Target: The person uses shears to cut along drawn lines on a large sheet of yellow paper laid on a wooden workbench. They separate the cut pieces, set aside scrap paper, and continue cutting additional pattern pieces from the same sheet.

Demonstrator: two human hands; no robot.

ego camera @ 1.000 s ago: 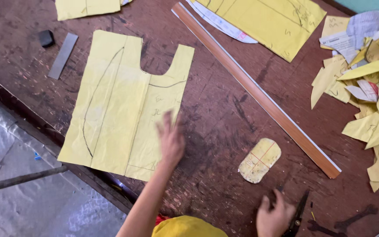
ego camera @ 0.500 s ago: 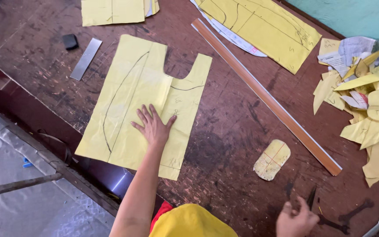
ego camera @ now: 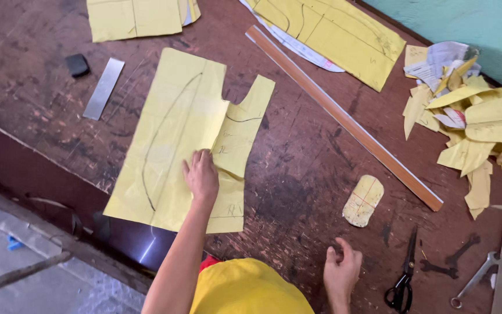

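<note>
My left hand (ego camera: 201, 174) lies flat and open on the yellow paper pattern (ego camera: 175, 134), holding nothing. The pattern lies on the brown table (ego camera: 297, 174), left of the long wooden ruler (ego camera: 344, 116). My right hand (ego camera: 341, 270) rests empty, fingers curled, beside the black scissors (ego camera: 402, 279).

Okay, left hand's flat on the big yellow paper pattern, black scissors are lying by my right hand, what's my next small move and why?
Probably pick up the black scissors with the right hand: it rests empty on the brown wooden table just beside them, while the left hand already pins the yellow paper pattern, pencilled with a curve, flat.
</note>
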